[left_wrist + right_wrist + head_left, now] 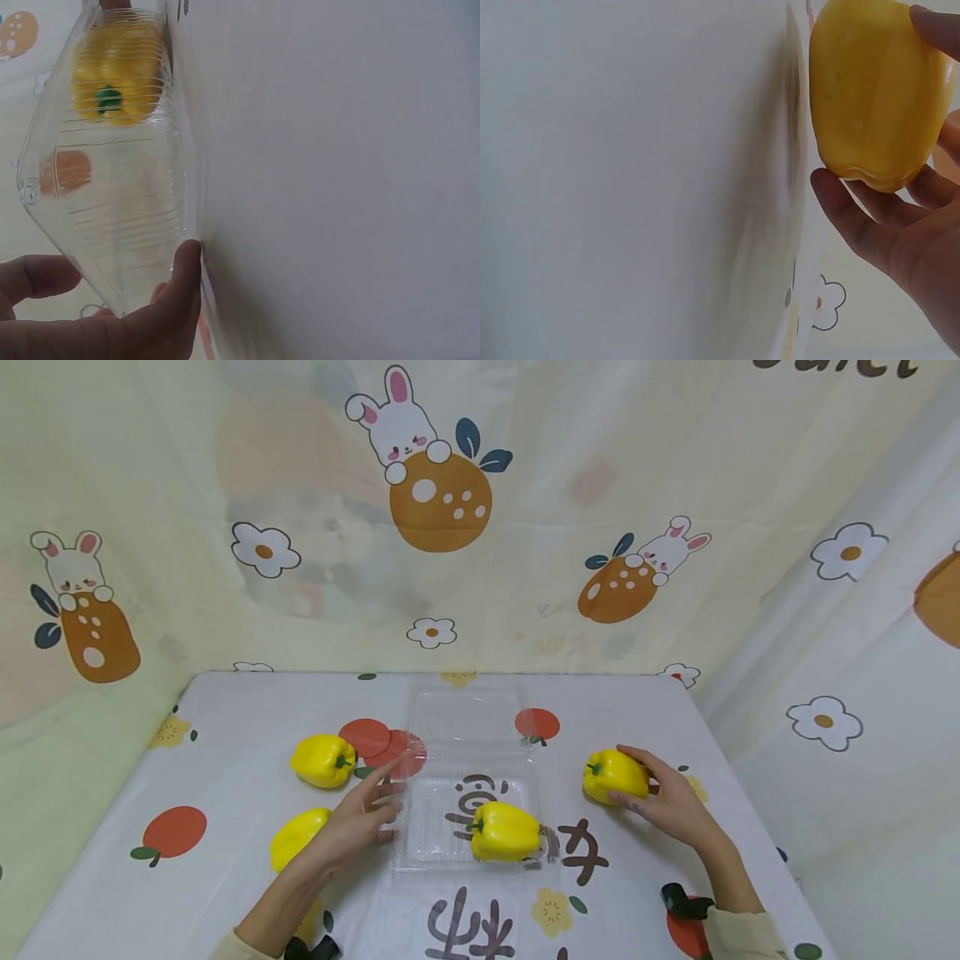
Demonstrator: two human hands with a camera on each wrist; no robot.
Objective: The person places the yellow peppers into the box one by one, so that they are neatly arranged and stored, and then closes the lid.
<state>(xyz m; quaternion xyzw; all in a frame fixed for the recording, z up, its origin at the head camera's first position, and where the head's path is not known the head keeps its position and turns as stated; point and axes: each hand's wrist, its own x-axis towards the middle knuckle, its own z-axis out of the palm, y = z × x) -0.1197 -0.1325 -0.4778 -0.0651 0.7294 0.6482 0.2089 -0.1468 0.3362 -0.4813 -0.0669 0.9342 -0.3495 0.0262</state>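
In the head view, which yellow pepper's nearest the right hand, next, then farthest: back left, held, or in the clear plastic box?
1. Held yellow bell pepper: in the right hand.
2. Boxed yellow bell pepper: middle, in clear plastic box.
3. Back left yellow bell pepper: left of the box.

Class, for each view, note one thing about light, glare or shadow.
Head: soft light, the clear box faint against the tablecloth; left wrist: pale glints along the box's ridges; right wrist: a blurry-edged shadow on the tablecloth beside the held pepper.
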